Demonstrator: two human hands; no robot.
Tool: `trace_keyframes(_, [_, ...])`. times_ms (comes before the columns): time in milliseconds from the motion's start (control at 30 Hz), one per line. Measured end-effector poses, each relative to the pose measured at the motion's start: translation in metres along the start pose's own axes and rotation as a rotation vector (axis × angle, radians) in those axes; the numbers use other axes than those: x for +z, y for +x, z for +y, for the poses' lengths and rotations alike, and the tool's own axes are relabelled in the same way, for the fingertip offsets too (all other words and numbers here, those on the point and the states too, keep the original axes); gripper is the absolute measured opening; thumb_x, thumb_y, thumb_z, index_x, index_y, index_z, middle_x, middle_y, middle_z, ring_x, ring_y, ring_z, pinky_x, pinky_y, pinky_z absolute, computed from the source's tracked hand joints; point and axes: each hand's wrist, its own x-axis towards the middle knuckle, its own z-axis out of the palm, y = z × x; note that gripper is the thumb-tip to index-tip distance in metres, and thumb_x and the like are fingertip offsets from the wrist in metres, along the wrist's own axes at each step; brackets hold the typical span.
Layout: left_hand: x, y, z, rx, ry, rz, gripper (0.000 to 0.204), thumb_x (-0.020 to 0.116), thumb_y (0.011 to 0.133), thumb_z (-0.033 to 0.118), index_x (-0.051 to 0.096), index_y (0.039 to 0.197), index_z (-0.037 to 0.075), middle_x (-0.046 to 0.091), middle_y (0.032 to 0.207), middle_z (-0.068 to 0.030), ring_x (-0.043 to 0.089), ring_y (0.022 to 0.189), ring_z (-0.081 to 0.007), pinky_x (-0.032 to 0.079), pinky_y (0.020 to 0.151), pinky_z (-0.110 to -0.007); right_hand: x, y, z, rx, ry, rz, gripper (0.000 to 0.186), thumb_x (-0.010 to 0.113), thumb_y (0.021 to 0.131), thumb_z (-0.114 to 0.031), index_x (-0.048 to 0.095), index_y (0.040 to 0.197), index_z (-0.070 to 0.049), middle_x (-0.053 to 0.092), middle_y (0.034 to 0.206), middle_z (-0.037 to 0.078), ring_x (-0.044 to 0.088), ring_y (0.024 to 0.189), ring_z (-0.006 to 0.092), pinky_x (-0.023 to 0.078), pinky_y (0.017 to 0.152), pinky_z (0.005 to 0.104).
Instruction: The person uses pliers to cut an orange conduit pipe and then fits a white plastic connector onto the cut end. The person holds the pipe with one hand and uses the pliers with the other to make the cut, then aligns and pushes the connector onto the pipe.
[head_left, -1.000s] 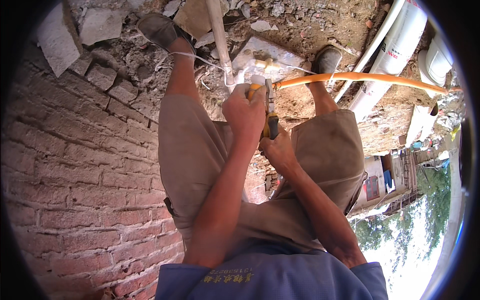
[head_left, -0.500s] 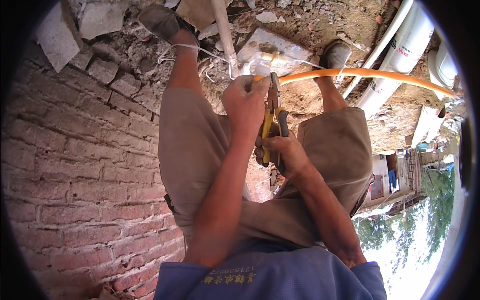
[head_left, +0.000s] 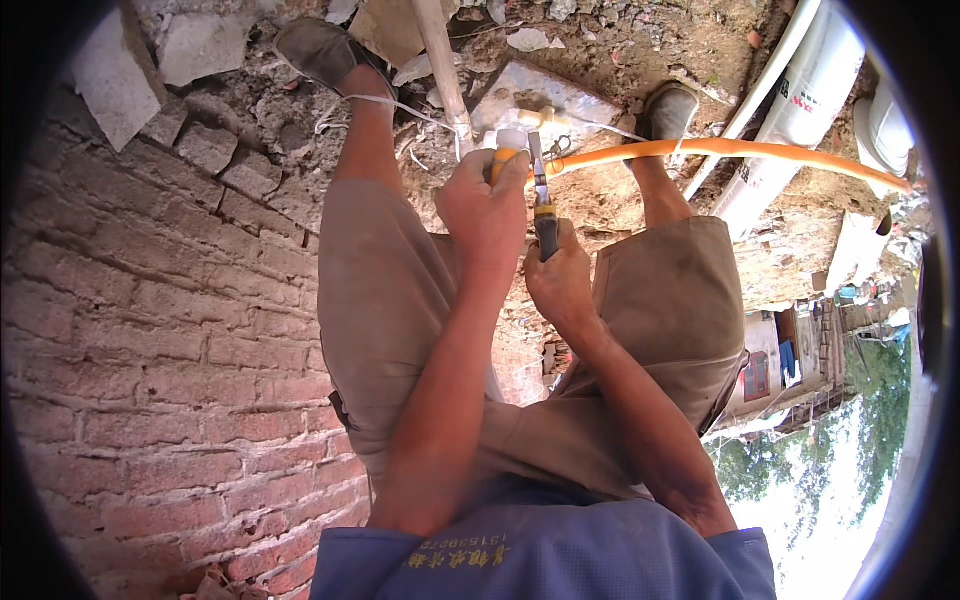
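My left hand (head_left: 484, 212) is closed around the end of an orange hose (head_left: 720, 147), thumb and fingers pinching it. A whitish fitting (head_left: 512, 138) shows just beyond the fingertips. In my right hand (head_left: 562, 282) is a pair of pliers (head_left: 544, 205) with yellow and black handles. The pliers are seen edge-on, jaws pointing away from me beside the hose end; whether they touch it I cannot tell. A thin loop of wire (head_left: 560, 150) stands out by the jaws. Behind lies a yellowish fitting (head_left: 545, 118), partly washed out by light.
A wooden pole (head_left: 443, 70) leans between my feet, near a flat slab (head_left: 520, 85) on the rubble. White pipes (head_left: 800, 105) lie at the right. Broken blocks (head_left: 205, 145) and a brick wall (head_left: 180, 380) are at the left. A white cord (head_left: 400, 104) crosses my left ankle.
My right hand has turned the pliers from broadside, handles apart, to edge-on. The left hand and hose end have shifted slightly left, and the wire loop now shows by the jaws.
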Motion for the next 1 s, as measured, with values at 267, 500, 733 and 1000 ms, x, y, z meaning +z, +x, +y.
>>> trace_keyframes(267, [-0.004, 0.002, -0.001, -0.048, -0.138, -0.045, 0.024, 0.077, 0.087, 0.017, 0.072, 0.095, -0.005, 0.068, 0.076, -0.003, 0.056, 0.057, -0.0061, 0.046, 0.051, -0.023, -0.039, -0.017, -0.026, 0.45, 1.27, -0.687, 0.025, 0.066, 0.087, -0.01, 0.058, 0.11, -0.002, 0.062, 0.091, 0.007, 0.06, 0.071, 0.0166, 0.049, 0.063, 0.0338])
trace_keyframes(500, [-0.009, -0.005, 0.01, 0.095, 0.025, -0.015, 0.023, 0.076, 0.087, 0.015, 0.072, 0.096, -0.006, 0.068, 0.076, -0.0023, 0.055, 0.064, -0.0047, 0.046, 0.058, -0.023, -0.041, 0.001, -0.021, 0.193, 0.279, -0.344, 0.026, 0.063, 0.088, -0.009, 0.052, 0.108, 0.002, 0.064, 0.093, 0.018, 0.066, 0.078, 0.0316, 0.051, 0.068, 0.0449])
trace_keyframes(733, [-0.006, 0.003, 0.002, 0.011, -0.065, 0.012, 0.023, 0.076, 0.085, 0.015, 0.069, 0.089, -0.006, 0.065, 0.069, -0.0089, 0.055, 0.061, -0.0108, 0.046, 0.058, -0.032, -0.018, 0.006, -0.015, -0.04, -0.051, -0.042, 0.023, 0.062, 0.089, -0.01, 0.05, 0.105, 0.001, 0.064, 0.082, 0.025, 0.066, 0.075, 0.044, 0.051, 0.065, 0.0485])
trace_keyframes(1000, [-0.012, 0.0, -0.003, -0.011, -0.168, -0.053, 0.024, 0.077, 0.087, 0.018, 0.073, 0.096, -0.004, 0.069, 0.078, -0.0029, 0.056, 0.059, -0.0067, 0.047, 0.052, -0.023, -0.04, -0.019, -0.025, 0.46, 1.436, -0.777, 0.03, 0.064, 0.088, -0.01, 0.059, 0.116, -0.004, 0.063, 0.094, 0.009, 0.059, 0.078, 0.0216, 0.051, 0.069, 0.0398])
